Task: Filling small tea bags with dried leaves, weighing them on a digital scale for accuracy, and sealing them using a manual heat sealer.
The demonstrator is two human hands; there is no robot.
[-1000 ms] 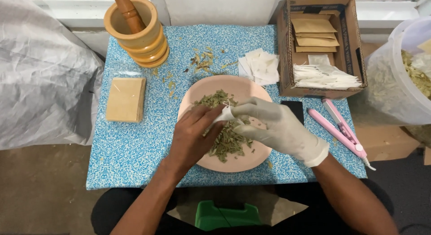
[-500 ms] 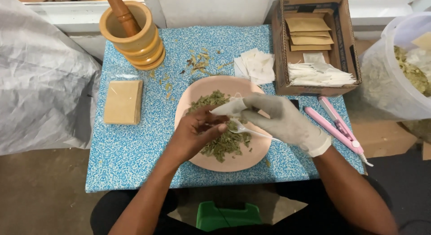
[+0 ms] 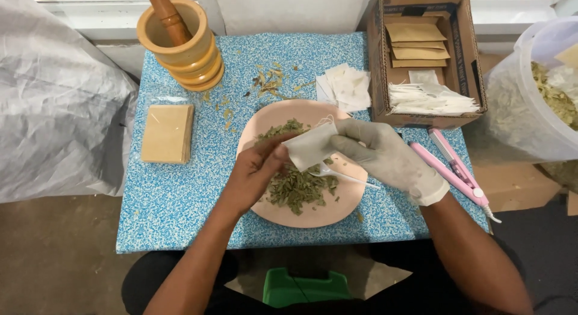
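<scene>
My gloved right hand (image 3: 385, 155) has its grip closed on a small white filter bag (image 3: 310, 146), holding it just above the pink plate (image 3: 337, 206). My bare left hand (image 3: 256, 173) pinches the bag's near edge, fingers bent in at its opening, grip closed on it too. Dried green leaves (image 3: 298, 188) lie heaped on the plate under both hands. A thin white stick (image 3: 352, 179) pokes out beneath the bag over the leaves; can't tell which hand holds it. The plate sits mid blue speckled surface (image 3: 180, 200). Wooden mortar with pestle (image 3: 180, 41) at far left corner, tan packet stack (image 3: 167, 133) left, loose white bags (image 3: 346, 86) beyond the plate. Cardboard box (image 3: 424, 56) far right, pink sealer (image 3: 454, 167) just right of my glove.
</scene>
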